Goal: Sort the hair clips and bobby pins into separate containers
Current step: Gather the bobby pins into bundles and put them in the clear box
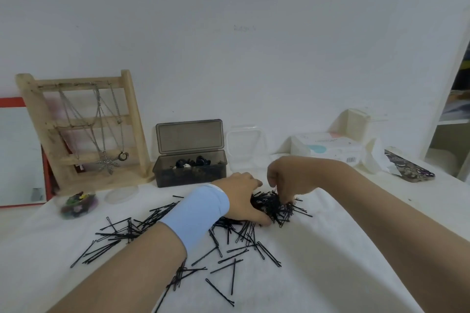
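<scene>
Head view catches both hands meeting over one tight clump of bobby pins [273, 207]. The left hand [241, 198], with a pale blue wristband [195, 216] behind it, cups the clump, fingers curled over its far side and thumb tucked under the near edge. The right hand [287, 180] reaches down from above, fingertips bunched and pinching into the top of the same clump.

Nearer the person, under and on both sides of the left forearm, many loose pins [223, 264] lie scattered flat on the white cloth [343, 249].

Just beyond the left knuckles stands a dark box [190, 175] with its lid raised. Dark pieces sit inside, but I cannot tell what they are. Beyond the gap between the hands stands a clear tub [245, 150], and I cannot make out what it holds. Well out to the left of the left arm sits a round tub [77, 204] of coloured hair clips, its cover [122, 193] lying just beside it.

To my eye this is the gathering step, raking pins into a bundle for one carry. The next move calls for a firm squeeze from both sides before lifting, because the thin pins are tangled and slippery and may shed. The bundle then goes over to a container, probably the clear tub. Most of the pins are not yet sorted.
</scene>
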### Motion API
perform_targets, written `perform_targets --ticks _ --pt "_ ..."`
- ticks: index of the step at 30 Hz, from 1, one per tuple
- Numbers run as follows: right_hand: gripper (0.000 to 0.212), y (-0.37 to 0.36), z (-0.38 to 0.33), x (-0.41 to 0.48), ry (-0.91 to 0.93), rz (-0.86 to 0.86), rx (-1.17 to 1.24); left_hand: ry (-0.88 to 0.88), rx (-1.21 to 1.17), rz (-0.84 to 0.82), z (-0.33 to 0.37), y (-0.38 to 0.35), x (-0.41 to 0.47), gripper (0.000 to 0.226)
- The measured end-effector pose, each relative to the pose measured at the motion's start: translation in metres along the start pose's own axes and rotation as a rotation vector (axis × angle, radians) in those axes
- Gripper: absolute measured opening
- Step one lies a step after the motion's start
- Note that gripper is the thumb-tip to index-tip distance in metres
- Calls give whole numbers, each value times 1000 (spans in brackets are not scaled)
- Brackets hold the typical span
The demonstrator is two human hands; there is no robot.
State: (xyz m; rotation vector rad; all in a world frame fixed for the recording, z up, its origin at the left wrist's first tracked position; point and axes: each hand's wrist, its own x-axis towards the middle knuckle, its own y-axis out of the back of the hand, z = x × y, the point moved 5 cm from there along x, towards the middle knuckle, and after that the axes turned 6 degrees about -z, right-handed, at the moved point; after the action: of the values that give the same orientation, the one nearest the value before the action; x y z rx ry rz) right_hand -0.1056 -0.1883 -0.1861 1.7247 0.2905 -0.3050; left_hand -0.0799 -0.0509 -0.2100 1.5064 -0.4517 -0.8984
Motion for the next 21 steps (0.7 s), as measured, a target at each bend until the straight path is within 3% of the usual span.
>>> perform_targets --ticks 4,7,9,11,15,18,21 --pt "50 3 5 -4 5 16 2 12 14 -66 3 -9 11 97" --pt "82 -11 2 -7 4 -105 -173 -30 -41 -29 -1 -8 15 67" --pt "90 -18 -2 -4 37 -121 -206 -56 -99 11 -6 -5 16 51" --pt "85 -18 -3 1 71 -126 -176 -51 -134 29 -11 -5 17 52" --pt "72 -14 -7 6 117 -94 -154 4 -203 83 -19 -4 15 76" --pt "55 -16 -14 9 155 -95 -184 44 -173 2 -22 -9 12 97" --pt "42 -15 -16 10 162 -65 -186 25 -82 -12 -19 -9 9 85"
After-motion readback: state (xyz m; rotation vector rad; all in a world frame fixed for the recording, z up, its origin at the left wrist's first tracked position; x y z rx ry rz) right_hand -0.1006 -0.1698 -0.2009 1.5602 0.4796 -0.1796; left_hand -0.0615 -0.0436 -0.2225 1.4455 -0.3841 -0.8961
